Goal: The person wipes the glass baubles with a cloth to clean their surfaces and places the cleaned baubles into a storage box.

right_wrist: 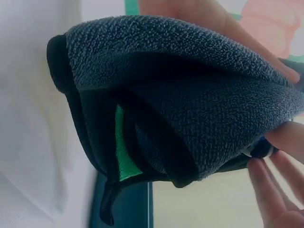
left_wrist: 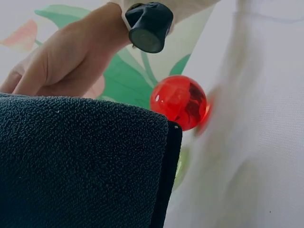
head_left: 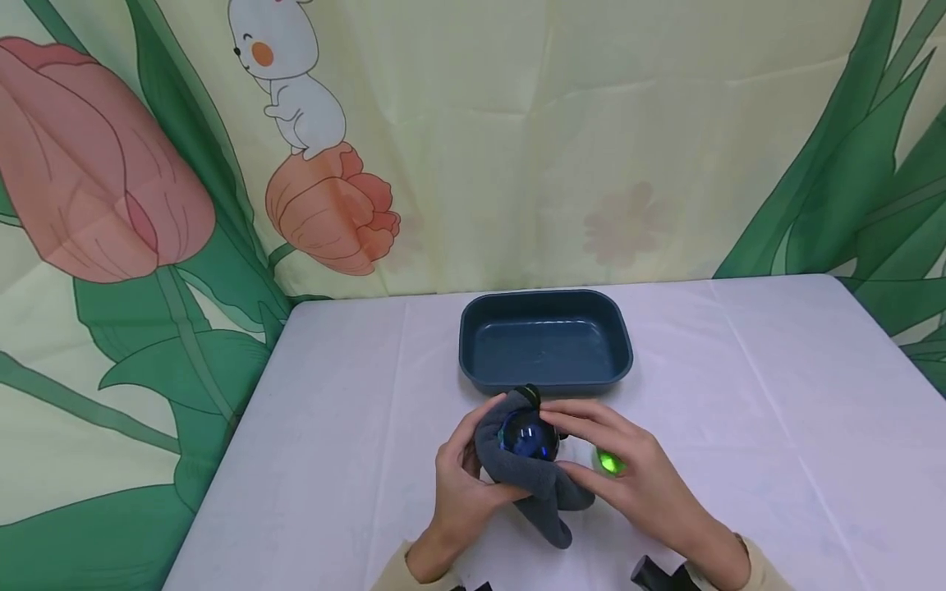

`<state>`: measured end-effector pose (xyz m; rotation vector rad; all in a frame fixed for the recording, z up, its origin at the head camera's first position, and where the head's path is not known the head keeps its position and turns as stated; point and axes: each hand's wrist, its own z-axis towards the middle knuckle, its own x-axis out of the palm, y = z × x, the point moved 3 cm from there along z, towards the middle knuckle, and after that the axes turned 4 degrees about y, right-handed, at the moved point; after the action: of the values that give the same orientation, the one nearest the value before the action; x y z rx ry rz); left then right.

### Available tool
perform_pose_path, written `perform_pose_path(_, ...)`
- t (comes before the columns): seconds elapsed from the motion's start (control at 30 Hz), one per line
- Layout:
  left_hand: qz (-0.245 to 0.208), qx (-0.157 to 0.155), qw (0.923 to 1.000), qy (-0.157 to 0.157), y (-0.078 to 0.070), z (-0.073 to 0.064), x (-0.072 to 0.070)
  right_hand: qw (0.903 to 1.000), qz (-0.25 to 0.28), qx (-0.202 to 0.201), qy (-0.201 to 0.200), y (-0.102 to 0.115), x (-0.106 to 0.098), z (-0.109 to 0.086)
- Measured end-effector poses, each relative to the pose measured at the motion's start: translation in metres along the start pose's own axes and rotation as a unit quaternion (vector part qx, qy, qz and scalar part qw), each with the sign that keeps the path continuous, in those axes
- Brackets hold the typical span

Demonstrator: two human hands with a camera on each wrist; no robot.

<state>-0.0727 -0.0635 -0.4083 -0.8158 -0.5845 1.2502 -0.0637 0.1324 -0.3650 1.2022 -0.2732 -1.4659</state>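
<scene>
A glossy dark blue ball [head_left: 526, 435] lies wrapped in a dark grey cloth [head_left: 543, 484] with black edging, held above the near middle of the table. My left hand [head_left: 466, 484] grips the cloth from the left, its thumb in front. My right hand [head_left: 636, 460] pinches the ball from the right; its fingertips are on the ball and its thumb is at the cloth's edge. In the right wrist view the folded cloth [right_wrist: 209, 109] hides most of the ball [right_wrist: 261, 148]. A transparent green ball [head_left: 610, 462] shows partly behind my right hand.
A dark blue rectangular tray [head_left: 547, 387] stands just beyond the hands on the white-covered table [head_left: 347, 460]. In the left wrist view a transparent red ball [left_wrist: 178, 102] rests close to the cloth. A printed curtain [head_left: 517, 164] hangs behind the table.
</scene>
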Motion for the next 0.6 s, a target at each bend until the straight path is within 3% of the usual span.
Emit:
perform_pose_path(0.13,-0.008,-0.005,0.9999,-0.005,0.0003,-0.0014,0.0007,0.9996,-0.024,-0.017,-0.002,0.0003,0.0014,-0.0013)
perform_pose_path(0.43,-0.008,-0.015,0.9997,-0.018,-0.0016,-0.0029,0.002,0.9995,-0.014,-0.029,0.004,-0.0014,0.0031,-0.0023)
perform_pose_path(0.6,-0.008,-0.011,0.9998,-0.017,-0.0023,-0.0027,0.003,0.9994,0.032,-0.007,-0.004,-0.0022,0.0036,-0.0021)
